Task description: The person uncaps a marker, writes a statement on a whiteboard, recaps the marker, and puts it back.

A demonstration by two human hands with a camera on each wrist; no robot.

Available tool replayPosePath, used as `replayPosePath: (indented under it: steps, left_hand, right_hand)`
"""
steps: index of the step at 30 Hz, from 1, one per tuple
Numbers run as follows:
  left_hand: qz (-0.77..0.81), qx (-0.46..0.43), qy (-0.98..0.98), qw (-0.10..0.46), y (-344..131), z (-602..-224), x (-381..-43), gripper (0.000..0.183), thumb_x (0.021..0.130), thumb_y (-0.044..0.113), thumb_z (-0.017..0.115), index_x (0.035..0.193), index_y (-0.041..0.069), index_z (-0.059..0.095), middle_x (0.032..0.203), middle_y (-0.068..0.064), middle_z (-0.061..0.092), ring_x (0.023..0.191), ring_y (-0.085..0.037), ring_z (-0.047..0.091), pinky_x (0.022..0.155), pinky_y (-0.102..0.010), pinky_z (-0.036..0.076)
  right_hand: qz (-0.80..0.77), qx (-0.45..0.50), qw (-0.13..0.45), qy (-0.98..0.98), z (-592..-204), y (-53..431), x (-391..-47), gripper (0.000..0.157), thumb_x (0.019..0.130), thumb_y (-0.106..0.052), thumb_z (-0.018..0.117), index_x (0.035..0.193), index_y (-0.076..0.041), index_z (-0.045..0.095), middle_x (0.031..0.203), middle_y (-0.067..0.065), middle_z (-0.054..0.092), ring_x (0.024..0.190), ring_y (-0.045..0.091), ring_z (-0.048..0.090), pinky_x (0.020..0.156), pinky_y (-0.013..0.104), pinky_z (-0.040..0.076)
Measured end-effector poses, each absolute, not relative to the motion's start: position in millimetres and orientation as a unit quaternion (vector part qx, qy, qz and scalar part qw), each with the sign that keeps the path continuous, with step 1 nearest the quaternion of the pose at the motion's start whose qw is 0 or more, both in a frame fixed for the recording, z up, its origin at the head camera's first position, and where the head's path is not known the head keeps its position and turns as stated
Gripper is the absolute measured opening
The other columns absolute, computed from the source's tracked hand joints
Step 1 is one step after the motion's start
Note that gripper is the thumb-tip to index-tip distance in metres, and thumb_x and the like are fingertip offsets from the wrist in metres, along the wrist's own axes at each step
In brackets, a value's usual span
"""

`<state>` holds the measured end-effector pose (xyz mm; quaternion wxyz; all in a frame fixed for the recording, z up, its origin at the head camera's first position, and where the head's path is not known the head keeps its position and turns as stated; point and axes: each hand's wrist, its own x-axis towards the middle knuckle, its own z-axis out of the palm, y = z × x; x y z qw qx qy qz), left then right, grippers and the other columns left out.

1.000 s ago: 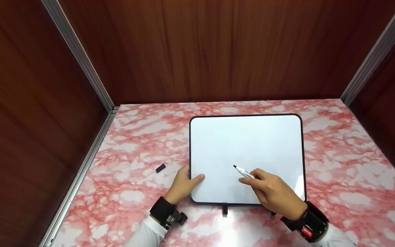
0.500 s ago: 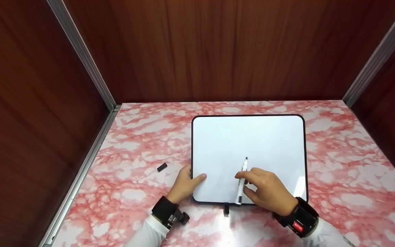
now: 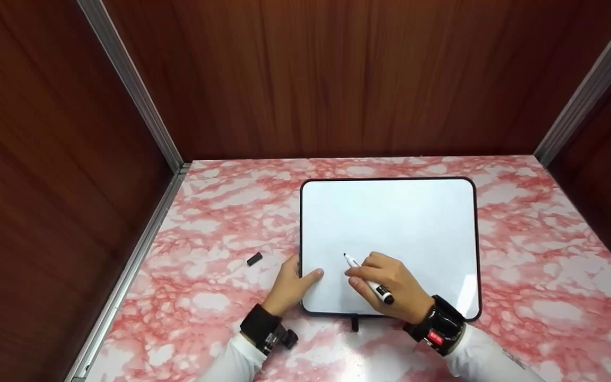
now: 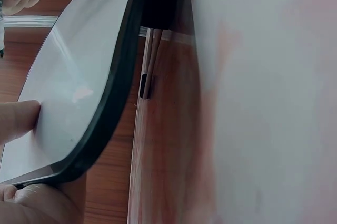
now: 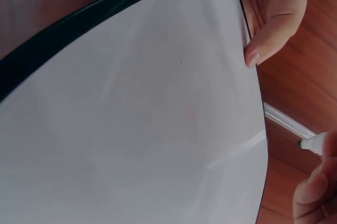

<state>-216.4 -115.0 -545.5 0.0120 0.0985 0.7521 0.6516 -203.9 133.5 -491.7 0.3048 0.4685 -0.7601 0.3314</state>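
Observation:
A whiteboard (image 3: 411,217) with a dark frame stands tilted back on the table. My left hand (image 3: 290,284) grips its left edge, the thumb lying on the white face and the other fingers behind. In the left wrist view that thumb (image 4: 18,119) presses near the lower corner. My right hand (image 3: 393,281) pinches a white marker (image 3: 375,287) in front of the board's lower part, its uncapped black tip pointing up and left. From the right wrist view, the marker (image 5: 315,143) shows apart from the board's surface. The writing face carries no visible strokes.
A black marker cap (image 3: 254,259) lies on the red-and-white marbled table (image 3: 204,212), left of the board. One dark foot (image 3: 355,322) juts from under the board's bottom edge. Wood-grain panels (image 3: 337,79) with metal corner strips enclose the table at the back and sides.
My right hand has moved left and swung the marker, from pointing up-left to nearly upright and back to up-left. The left hand keeps its hold on the board; the view shifted slightly.

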Motion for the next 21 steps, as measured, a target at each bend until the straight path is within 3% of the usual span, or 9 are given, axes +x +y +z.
replayPosePath:
  steps: [5,12,21]
  left_hand:
    - [0.642,0.102,0.760,0.006,-116,-546,-217,0.042,0.098,0.007,0.075,0.133,-0.011,0.062,0.124,-0.029,0.075,0.105,-0.027,0.074,0.091,-0.038,0.064]
    - [0.647,0.108,0.754,0.011,-116,-547,-217,0.042,0.099,0.010,0.074,0.135,-0.010,0.063,0.126,-0.027,0.075,0.107,-0.026,0.075,0.092,-0.036,0.064]
    - [0.676,0.106,0.728,0.039,-118,-547,-217,0.042,0.101,0.006,0.068,0.138,-0.012,0.061,0.127,-0.030,0.074,0.105,-0.029,0.077,0.089,-0.039,0.067]
  right_hand:
    - [0.391,0.441,0.272,-0.760,-494,122,-208,0.031,0.087,0.001,0.073,0.118,-0.002,0.074,0.087,0.002,0.075,0.073,0.008,0.063,0.064,0.022,0.054]
    - [0.480,0.407,0.242,-0.738,-493,104,-222,0.034,0.080,0.008,0.067,0.110,-0.004,0.076,0.090,0.011,0.078,0.072,0.012,0.066,0.065,0.020,0.054]
    - [0.506,0.361,0.246,-0.744,-492,84,-237,0.018,0.088,0.002,0.080,0.105,-0.003,0.079,0.093,0.009,0.081,0.075,0.008,0.068,0.067,0.015,0.054]
